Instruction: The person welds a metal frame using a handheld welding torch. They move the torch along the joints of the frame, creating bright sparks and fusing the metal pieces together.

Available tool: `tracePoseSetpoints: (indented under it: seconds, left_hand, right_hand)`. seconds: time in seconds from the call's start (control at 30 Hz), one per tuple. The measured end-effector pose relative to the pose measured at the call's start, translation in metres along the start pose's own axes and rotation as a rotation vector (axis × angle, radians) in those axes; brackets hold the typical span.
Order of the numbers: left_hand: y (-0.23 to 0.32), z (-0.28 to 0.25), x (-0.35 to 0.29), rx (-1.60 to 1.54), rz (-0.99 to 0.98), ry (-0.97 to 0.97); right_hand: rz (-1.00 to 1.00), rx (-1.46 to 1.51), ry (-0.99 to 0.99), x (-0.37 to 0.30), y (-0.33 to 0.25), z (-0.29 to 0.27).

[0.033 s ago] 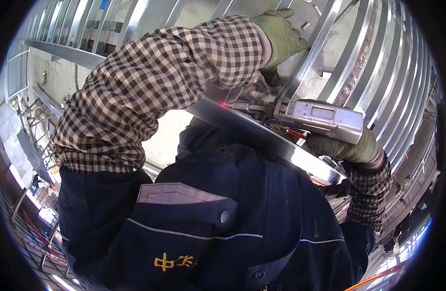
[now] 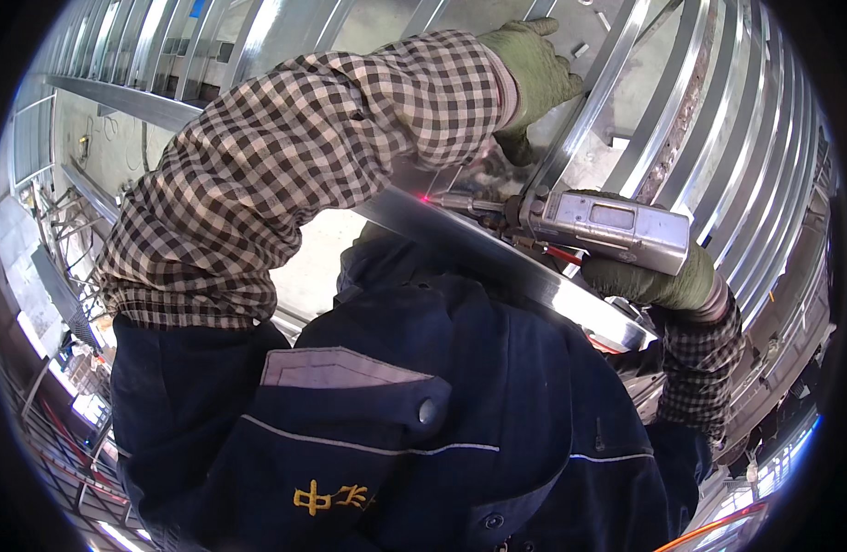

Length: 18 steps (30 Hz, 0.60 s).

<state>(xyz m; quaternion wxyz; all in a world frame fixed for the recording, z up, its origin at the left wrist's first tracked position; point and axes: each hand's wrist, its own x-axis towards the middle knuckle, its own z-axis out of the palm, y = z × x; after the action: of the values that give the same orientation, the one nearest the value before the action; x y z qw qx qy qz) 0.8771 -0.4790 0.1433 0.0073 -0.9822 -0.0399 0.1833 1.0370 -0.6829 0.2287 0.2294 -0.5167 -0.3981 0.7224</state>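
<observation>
My right hand (image 2: 658, 283), in a green glove, is closed round a silver handheld laser welding gun (image 2: 616, 226). The gun's narrow nozzle points left, its tip close to a flat shiny metal beam (image 2: 557, 293) that crosses in front of my body. A small red light spot (image 2: 426, 198) glows at the nozzle tip, by the beam's upper edge. Farther away, my left hand (image 2: 531, 78), gloved in green too, is stretched out with its fingers apart beside a metal bar (image 2: 596, 97). It holds nothing that I can see; its palm side is hidden.
Several parallel metal bars (image 2: 690, 110) fan out to the right. More upright slats (image 2: 156, 46) and a long rail (image 2: 129, 101) lie at the far left. Small metal pieces (image 2: 581, 50) rest on the grey floor. An orange cable (image 2: 718, 529) curves at the lower right.
</observation>
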Motion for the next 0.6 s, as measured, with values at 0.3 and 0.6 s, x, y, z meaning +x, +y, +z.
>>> tracePoseSetpoints:
  seconds: [0.3, 0.6]
  left_hand:
    - [0.0, -0.008, 0.007, 0.015, 0.002, -0.098]
    - [-0.004, -0.023, 0.004, 0.004, 0.031, -0.217]
  right_hand:
    - [-0.226, -0.316, 0.012, -0.002, 0.028, -0.012]
    - [-0.061, -0.152, 0.028, -0.004, 0.013, -0.011]
